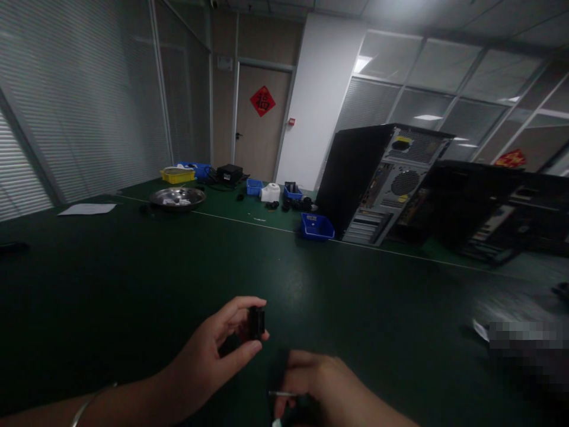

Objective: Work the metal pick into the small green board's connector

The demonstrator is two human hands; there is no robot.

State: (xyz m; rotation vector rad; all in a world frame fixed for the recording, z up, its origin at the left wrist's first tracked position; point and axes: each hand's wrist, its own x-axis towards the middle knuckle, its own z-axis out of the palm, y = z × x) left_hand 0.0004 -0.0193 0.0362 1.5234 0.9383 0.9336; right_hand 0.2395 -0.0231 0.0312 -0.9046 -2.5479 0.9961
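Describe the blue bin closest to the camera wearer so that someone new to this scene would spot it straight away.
Find the tall black computer tower on the green table. Just left of its base, on the pale line across the table, sits an open blue bin. The other blue bins stand farther back, beyond that line.

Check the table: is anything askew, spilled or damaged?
No spill or damage shows. Slightly untidy: small black parts lie loose near the white device, outside the blue bins. The right side is too blurred to judge.
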